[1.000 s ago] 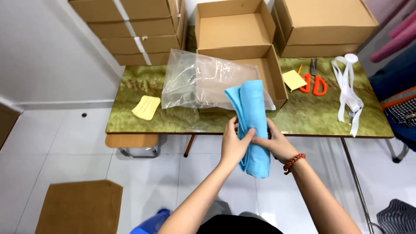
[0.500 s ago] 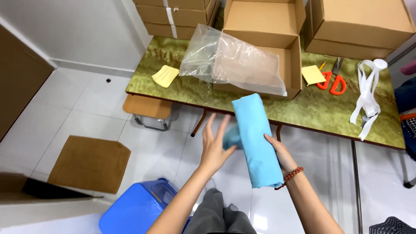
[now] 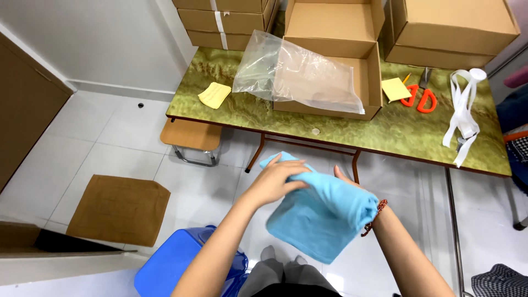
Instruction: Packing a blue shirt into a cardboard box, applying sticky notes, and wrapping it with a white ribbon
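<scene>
So the soft light-blue folded cloth (image 3: 322, 220) is up in the air in front of the body, below the near edge of the green marbled table (image 3: 341, 132), not resting on anything. The left hand (image 3: 275, 181) is curled over its top edge, pinching a fold, and the right hand (image 3: 352, 190) is mostly buried under the fabric, so I can't tell how its fingers sit, only that the cloth drapes over it. To fold this neatly I'd keep the top edge taut between both hands and line up the corners before letting the bottom hang. Its long axis runs from upper left to lower right, the loose end pointing down toward the floor.
</scene>
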